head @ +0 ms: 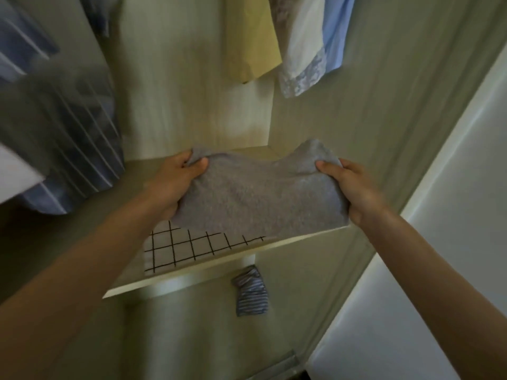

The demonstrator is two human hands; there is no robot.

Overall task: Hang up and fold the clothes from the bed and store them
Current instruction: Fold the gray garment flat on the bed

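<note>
A folded grey garment (258,196) is held over a wardrobe shelf (192,272). My left hand (172,182) grips its left edge, thumb on top. My right hand (354,190) grips its right edge the same way. Beneath the grey garment lies a folded white cloth with a black grid pattern (186,248), resting on the shelf. The grey garment's lower edge overlaps that cloth; whether it rests on it I cannot tell.
Above hang a yellow garment (249,39), a white lacy one (301,50) and a light blue one (336,31). A blue striped shirt (71,138) hangs at the left. A small folded striped piece (251,293) lies on the lower level. The wardrobe's right wall (384,105) is close.
</note>
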